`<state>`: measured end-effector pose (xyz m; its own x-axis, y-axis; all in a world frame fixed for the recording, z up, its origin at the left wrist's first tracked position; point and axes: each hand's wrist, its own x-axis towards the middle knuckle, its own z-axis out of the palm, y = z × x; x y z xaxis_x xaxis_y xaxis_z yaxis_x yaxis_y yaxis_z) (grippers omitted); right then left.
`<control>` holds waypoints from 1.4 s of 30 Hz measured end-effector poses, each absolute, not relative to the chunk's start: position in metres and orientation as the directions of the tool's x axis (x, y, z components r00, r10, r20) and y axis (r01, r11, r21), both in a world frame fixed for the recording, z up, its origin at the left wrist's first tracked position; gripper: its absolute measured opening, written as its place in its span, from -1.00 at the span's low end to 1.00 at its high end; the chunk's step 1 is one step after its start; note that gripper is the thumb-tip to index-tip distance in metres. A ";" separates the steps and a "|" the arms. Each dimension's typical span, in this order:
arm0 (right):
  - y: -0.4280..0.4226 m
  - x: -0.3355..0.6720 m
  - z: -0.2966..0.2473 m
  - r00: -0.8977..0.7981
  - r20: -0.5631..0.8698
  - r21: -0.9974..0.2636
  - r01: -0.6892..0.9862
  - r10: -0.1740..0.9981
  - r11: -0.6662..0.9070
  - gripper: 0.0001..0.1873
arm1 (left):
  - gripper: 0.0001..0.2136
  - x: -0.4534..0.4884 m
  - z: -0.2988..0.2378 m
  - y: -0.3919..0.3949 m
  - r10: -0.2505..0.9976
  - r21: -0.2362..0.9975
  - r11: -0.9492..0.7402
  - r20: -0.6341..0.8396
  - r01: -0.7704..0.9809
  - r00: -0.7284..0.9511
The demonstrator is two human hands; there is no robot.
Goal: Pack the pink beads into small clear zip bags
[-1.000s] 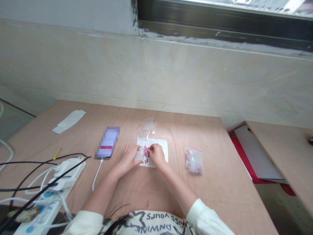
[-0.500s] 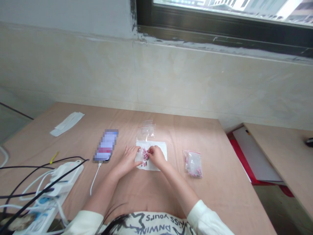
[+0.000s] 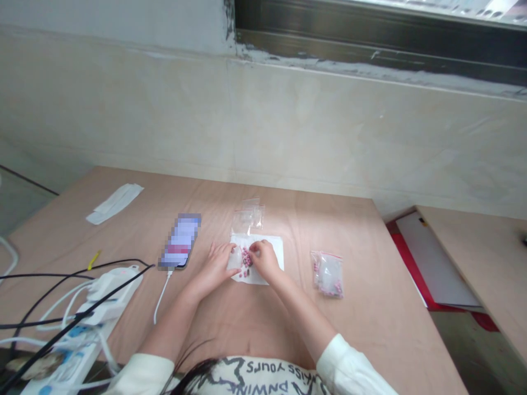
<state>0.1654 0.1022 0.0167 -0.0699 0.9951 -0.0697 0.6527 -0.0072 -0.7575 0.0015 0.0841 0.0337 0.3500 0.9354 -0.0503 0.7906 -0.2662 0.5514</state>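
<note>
Both of my hands rest on a white paper sheet (image 3: pixel 275 247) in the middle of a wooden table (image 3: pixel 362 307). A small heap of pink beads (image 3: pixel 246 257) lies on the sheet between them. My left hand (image 3: pixel 217 263) holds a small clear bag at the heap's left side, fingers pinched on it. My right hand (image 3: pixel 264 259) has its fingertips curled together at the heap, pinching at the beads. What sits between those fingertips is too small to make out.
Empty clear bags (image 3: pixel 247 217) lie just beyond the sheet. A filled bag of pink beads (image 3: pixel 328 272) lies to the right. A phone (image 3: pixel 181 240) on a white cable, a power strip (image 3: pixel 88 315) with cords, and a white strip (image 3: pixel 114 203) lie to the left.
Only the camera has shifted a little. Both hands stay at the bead heap with small finger movements.
</note>
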 end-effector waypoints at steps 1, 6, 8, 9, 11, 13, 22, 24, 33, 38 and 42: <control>0.103 0.165 0.016 -0.078 -0.079 -0.750 0.661 0.994 -0.008 -0.95 | -0.55 0.001 0.034 0.084 0.935 0.552 -0.268 -0.048 0.790 0.351; 0.103 0.163 0.020 -0.051 -0.066 -0.770 0.638 0.997 -0.018 -0.94 | -0.57 0.006 0.033 0.085 0.936 0.547 -0.264 -0.053 0.795 0.347; 0.101 0.162 0.023 -0.092 -0.043 -0.816 0.578 0.995 0.018 -0.95 | -0.58 0.009 0.034 0.086 0.936 0.547 -0.259 -0.063 0.796 0.348; 0.099 0.163 0.023 -0.115 -0.033 -0.835 0.549 0.993 0.036 -0.96 | -0.59 0.011 0.034 0.087 0.935 0.549 -0.258 -0.067 0.795 0.349; 0.097 0.165 0.022 -0.126 -0.018 -0.844 0.534 0.992 0.053 -0.94 | -0.60 0.013 0.036 0.088 0.933 0.557 -0.252 -0.079 0.792 0.352; 0.095 0.169 0.019 -0.088 -0.020 -0.813 0.582 0.996 0.035 -0.92 | -0.61 0.014 0.037 0.090 0.931 0.563 -0.247 -0.088 0.789 0.354; 0.093 0.182 0.010 -0.154 -0.086 -0.748 0.663 0.984 0.038 -0.90 | -0.56 0.009 0.028 0.087 0.936 0.554 -0.255 -0.063 0.793 0.345; 0.092 0.181 0.012 -0.152 -0.081 -0.753 0.657 0.985 0.040 -0.91 | -0.56 0.010 0.029 0.085 0.937 0.554 -0.252 -0.065 0.793 0.344; 0.087 0.166 0.038 -0.129 0.013 -0.849 0.523 0.992 0.079 -0.94 | -0.56 0.024 0.049 0.083 0.946 0.580 -0.203 -0.091 0.789 0.311; 0.080 0.165 0.049 -0.114 -0.051 -0.890 0.456 0.992 0.007 -0.88 | -0.55 0.026 0.048 0.085 0.959 0.649 -0.177 -0.056 0.740 0.278; 0.073 0.170 0.056 -0.130 -0.085 -0.950 0.308 0.988 -0.041 -0.89 | -0.46 0.024 0.049 0.084 0.970 0.774 -0.113 -0.049 0.623 0.237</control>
